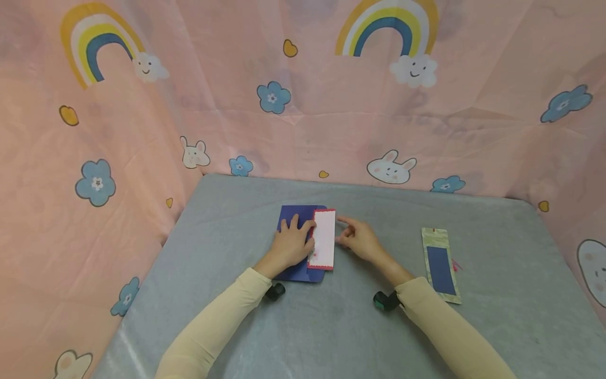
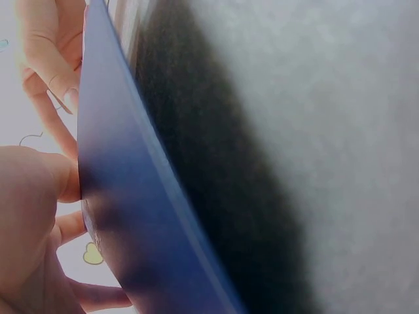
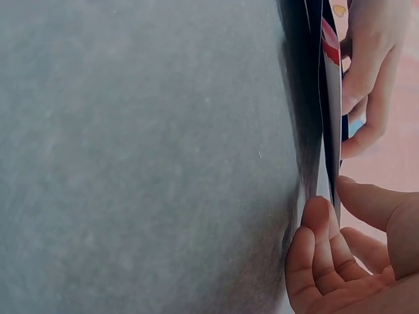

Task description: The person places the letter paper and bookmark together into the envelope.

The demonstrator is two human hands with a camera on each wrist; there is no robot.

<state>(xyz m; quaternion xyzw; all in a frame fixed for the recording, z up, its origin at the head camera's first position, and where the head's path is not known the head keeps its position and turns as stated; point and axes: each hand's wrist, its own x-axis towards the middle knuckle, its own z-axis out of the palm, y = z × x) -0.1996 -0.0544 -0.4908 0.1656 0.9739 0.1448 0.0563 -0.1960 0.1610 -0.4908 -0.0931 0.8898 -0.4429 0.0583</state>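
A dark blue folder lies on the table, with a narrow white card with red ends along its right side. My left hand rests on the folder with fingers spread, its thumb and index fingertip at the card's left edge. At the card's right edge is my right hand, holding that edge between thumb and curled fingers. Seen from the right wrist, the thumb is on the upper side, with the fingers below the edge. In the left wrist view the blue folder stands edge-on over its shadow.
To the right on the grey table lies a green-bordered card with a blue panel, a small pink piece beside it. Pink printed cloth hangs behind and at the sides. Black wrist devices sit below both forearms.
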